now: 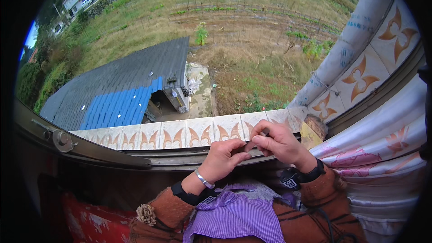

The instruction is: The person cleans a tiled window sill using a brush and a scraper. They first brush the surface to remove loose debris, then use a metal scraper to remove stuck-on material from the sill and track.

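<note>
Left fingers (239, 157), right fingers (266, 142) pinching dark piece (250, 146), window track (175, 157) below, pipe (335, 65) and curtain (373, 153) at right

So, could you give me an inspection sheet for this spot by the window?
Surface: metal window track, tiled ledge beyond it.
Job's things: small dark piece, kind unclear.
Clutter: yellowish lump at the ledge's right end.
Hands: right hand pinches the small dark piece; left hand close by, grip unclear.
Cables: apparently a dark cord below the right sleeve.
Surroundings: patterned curtain at right; blue-and-grey roof and field outside.
</note>
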